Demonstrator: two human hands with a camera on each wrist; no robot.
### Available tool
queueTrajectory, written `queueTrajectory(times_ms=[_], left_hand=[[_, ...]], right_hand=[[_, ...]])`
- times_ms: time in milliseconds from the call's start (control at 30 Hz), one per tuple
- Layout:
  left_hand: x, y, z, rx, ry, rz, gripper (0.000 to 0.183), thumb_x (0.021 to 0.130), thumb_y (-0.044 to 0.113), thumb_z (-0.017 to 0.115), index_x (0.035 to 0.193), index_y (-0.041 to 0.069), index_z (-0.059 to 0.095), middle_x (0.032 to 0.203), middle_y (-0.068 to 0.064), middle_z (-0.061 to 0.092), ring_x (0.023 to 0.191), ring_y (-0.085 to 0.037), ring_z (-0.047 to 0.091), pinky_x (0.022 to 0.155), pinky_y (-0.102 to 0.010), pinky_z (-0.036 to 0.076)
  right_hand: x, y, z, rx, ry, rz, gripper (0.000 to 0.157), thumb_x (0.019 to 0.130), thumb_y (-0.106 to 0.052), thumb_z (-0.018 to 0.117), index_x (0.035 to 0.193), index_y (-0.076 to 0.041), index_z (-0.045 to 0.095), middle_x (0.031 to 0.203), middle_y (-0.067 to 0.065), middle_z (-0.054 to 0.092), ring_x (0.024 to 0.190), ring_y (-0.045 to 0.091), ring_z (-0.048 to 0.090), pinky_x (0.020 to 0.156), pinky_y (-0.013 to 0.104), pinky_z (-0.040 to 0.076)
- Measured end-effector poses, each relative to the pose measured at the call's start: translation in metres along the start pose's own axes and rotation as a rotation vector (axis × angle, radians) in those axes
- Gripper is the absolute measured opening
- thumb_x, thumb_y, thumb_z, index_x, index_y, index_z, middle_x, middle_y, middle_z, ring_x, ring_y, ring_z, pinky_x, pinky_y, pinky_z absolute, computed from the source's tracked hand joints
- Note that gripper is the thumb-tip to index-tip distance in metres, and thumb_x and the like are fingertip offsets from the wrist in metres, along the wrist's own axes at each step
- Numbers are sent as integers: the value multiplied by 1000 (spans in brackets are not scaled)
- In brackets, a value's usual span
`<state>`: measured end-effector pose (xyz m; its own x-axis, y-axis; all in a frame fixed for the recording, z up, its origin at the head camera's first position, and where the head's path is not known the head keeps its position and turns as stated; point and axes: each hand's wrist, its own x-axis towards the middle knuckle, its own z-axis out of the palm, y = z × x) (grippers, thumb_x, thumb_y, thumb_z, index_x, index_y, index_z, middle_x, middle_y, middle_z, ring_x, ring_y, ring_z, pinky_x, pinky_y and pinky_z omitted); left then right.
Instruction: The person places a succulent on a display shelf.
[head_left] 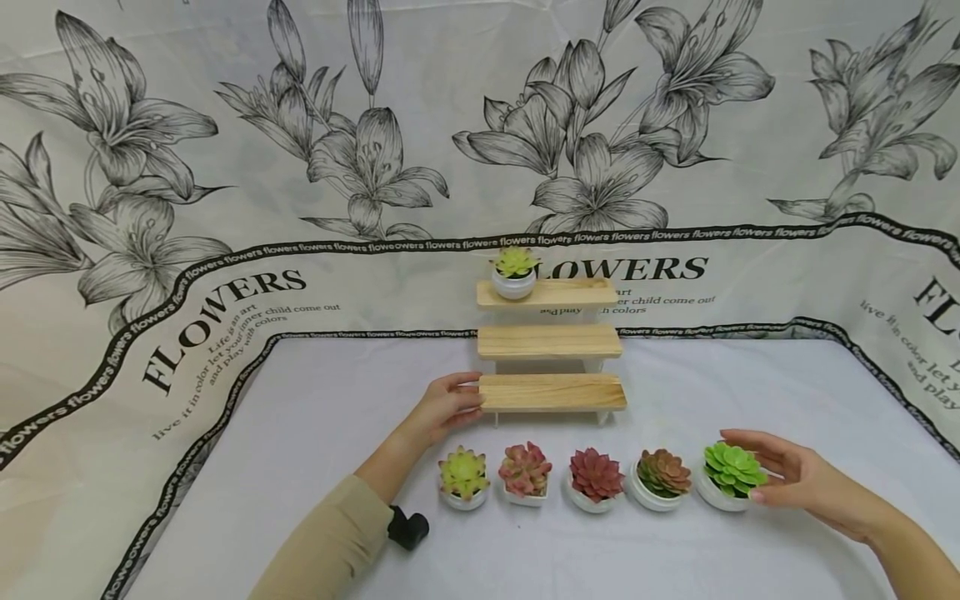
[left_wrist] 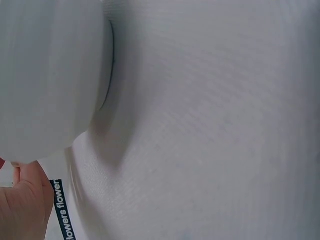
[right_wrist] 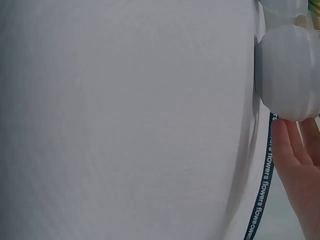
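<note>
A three-step stand with pale wooden boards (head_left: 551, 393) stands at the back of the table. At the left end of its lowest board, my left hand (head_left: 448, 407) grips the edge, fingertips overlapping the wood. My right hand (head_left: 806, 479) curls round a bright green succulent (head_left: 733, 468) in a white pot at the right end of a row, thumb in front and fingers behind. In the right wrist view, those fingers (right_wrist: 285, 145) meet the side of the white pot (right_wrist: 290, 72). The left wrist view shows a white pot (left_wrist: 45, 75) close up, partly covering the left hand (left_wrist: 27, 200).
The row also has a yellow-green succulent (head_left: 463, 475), a pink one (head_left: 526, 471), a dark red one (head_left: 596, 477) and a brownish one (head_left: 662, 477). Another yellow-green succulent (head_left: 514, 265) sits on the top board. Behind hangs a flower-printed cloth (head_left: 390, 283).
</note>
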<state>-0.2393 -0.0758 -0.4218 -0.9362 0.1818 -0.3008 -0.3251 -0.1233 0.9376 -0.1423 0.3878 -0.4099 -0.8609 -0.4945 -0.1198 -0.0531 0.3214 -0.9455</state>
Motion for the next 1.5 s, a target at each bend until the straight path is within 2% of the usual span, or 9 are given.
queueTrajectory(times_ms=[167, 267, 367, 500, 600, 967, 1300, 1500], left_hand=[[0, 0, 0, 0, -2, 1, 46, 86, -7, 58, 131, -1, 49, 107, -15, 57, 78, -13, 60, 70, -23, 56], [0, 1, 0, -5, 2, -3, 46, 86, -7, 58, 131, -1, 50, 106, -14, 57, 78, -13, 60, 70, -23, 56], [1, 1, -1, -9, -1, -5, 45, 86, -7, 57, 130, 0, 50, 105, -13, 57, 77, -13, 60, 69, -22, 56], [1, 1, -1, -15, -6, -8, 45, 86, -8, 57, 130, 0, 51, 105, -13, 57, 76, -13, 59, 67, -21, 56], [1, 1, -1, -17, -8, -2, 45, 86, -8, 57, 130, 0, 51, 105, -13, 57, 76, -13, 59, 67, -21, 56], [0, 1, 0, -13, -2, -2, 46, 86, -8, 57, 130, 0, 50, 106, -14, 57, 77, -12, 60, 66, -21, 55], [1, 0, 0, -11, -7, -7, 45, 86, -8, 58, 130, 0, 51, 107, -14, 57, 77, -13, 60, 67, -21, 56], [0, 1, 0, -4, 0, -10, 45, 86, -7, 58, 131, 0, 50, 109, -15, 57, 78, -13, 60, 68, -22, 56]], right_hand=[[1, 1, -2, 37, -58, 61, 67, 87, 4, 57, 145, -4, 26, 129, -31, 42, 111, -17, 37, 81, 16, 45], [2, 2, -3, 57, -91, 56, 67, 87, 4, 57, 145, -5, 25, 128, -30, 43, 112, -14, 40, 82, 15, 45], [3, 4, -3, 80, -112, 34, 66, 86, 6, 57, 143, -16, 33, 127, -26, 47, 112, -10, 44, 84, 14, 45], [5, 7, -3, 79, -132, -6, 65, 85, 8, 58, 132, -34, 44, 124, -20, 54, 110, -4, 50, 84, 16, 48], [7, 7, -3, 65, -136, -15, 65, 84, 8, 59, 127, -39, 46, 121, -19, 56, 107, -3, 52, 83, 17, 49], [7, 7, -2, -3, -84, 24, 62, 83, 2, 65, 121, -43, 48, 116, -21, 56, 102, -3, 53, 79, 18, 50], [5, 8, -5, -1, -40, 58, 61, 84, 1, 62, 118, -47, 48, 114, -25, 55, 101, -4, 53, 80, 16, 49], [6, 6, -6, 0, -16, 21, 63, 84, 5, 60, 121, -45, 48, 116, -25, 54, 101, -3, 54, 78, 17, 50]])
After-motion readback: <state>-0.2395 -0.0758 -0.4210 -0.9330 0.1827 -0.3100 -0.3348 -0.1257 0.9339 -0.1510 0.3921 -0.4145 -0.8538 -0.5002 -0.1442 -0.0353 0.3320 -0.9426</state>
